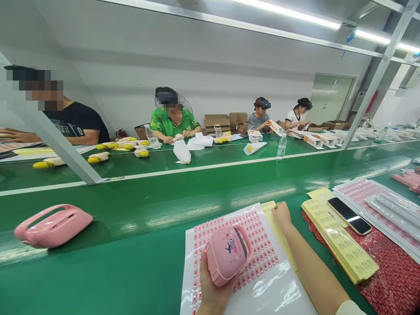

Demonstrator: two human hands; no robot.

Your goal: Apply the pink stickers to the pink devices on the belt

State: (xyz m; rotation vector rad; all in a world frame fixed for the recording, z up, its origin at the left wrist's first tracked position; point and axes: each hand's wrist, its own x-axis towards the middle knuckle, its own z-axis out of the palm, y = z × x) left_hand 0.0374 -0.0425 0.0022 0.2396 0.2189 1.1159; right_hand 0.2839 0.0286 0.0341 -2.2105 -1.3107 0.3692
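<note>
My left hand (213, 286) is wrapped round a pink case-like device (226, 256) with a carrying handle and a small printed picture on its front, holding it tilted. Beneath it lies a white sheet (188, 249) carrying rows of small pink oval stickers (262, 253). My right hand (282, 215) is closed, fingertips pressed together at the upper corner of a yellow label sheet (268, 205) that lies partly under the sticker sheet. Whatever those fingers pinch is too small or hidden to make out.
Another pink device (54, 225) rests at left on the green bench. To the right are stacked yellow label sheets (348, 249), a phone (349, 214), red bubble wrap (393, 280) and more sticker sheets (361, 188). Several people work across the bench, beyond a slanted metal post (55, 127).
</note>
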